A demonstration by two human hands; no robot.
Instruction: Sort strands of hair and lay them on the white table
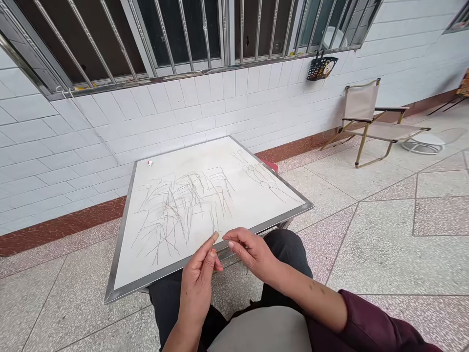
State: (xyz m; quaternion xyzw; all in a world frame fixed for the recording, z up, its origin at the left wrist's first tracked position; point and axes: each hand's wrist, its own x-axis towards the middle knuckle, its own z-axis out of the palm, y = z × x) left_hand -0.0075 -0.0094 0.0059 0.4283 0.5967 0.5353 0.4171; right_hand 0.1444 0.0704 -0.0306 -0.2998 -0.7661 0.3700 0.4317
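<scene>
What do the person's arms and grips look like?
The left grip and right grip are bare, with no gloves. A little orange-red mark shows near the tip of the left thumb. The right forearm has small dark spots, and a dark maroon sleeve ends near the elbow. I can't make out the left sleeve.

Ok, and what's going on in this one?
A person sits at a white-topped table, the left hand and right hand raised close together at its near edge, fingertips almost meeting. Anything between them is too fine to make out. Many thin, bent dark strands lie spread across the tabletop, and several looped strands lie apart toward the right side.
</scene>
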